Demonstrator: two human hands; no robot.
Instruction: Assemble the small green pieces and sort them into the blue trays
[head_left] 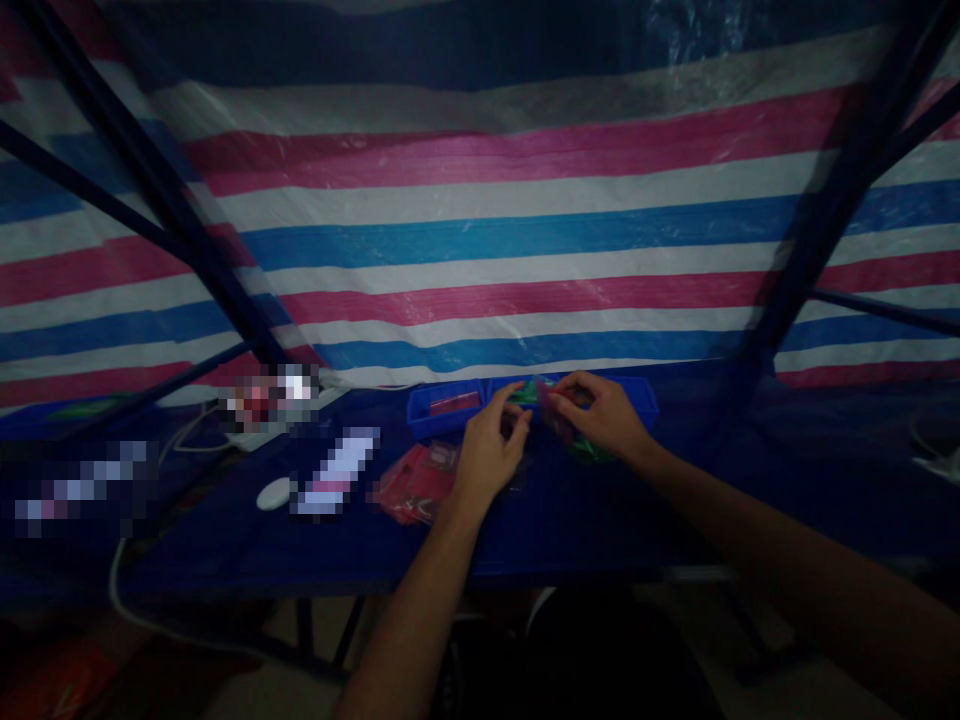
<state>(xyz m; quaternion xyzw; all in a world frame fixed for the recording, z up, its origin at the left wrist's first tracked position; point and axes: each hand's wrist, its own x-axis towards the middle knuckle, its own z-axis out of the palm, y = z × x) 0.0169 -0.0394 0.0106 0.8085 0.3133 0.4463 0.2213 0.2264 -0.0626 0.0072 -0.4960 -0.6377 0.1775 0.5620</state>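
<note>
The light is dim. Both hands meet near the far edge of a dark blue worktop [600,520]. The right hand [604,415] has its fingers curled around a small green packet [541,398] with some red in it. Part of the green shows again under the palm, towards the wrist. The left hand [487,450] comes in from the other side with bent fingers, its thumb and fingertips drawn close together at the packet's left edge. It is too dark to tell whether it actually grips the packet or only touches it.

The packet sits just in front of two blue trays standing side by side along the back of the worktop. The left tray [439,412] has something red lying in it, and the right tray [646,400] is partly hidden behind the right hand. Just left of the left hand lies a loose heap of red packets [411,482]. Further left is a small white disc [274,493], and a white cable [118,590] hangs off the worktop's left end. Behind everything stretches a tarp [480,240] striped in pink, white and blue, with dark poles [150,180] crossing in front of it.
</note>
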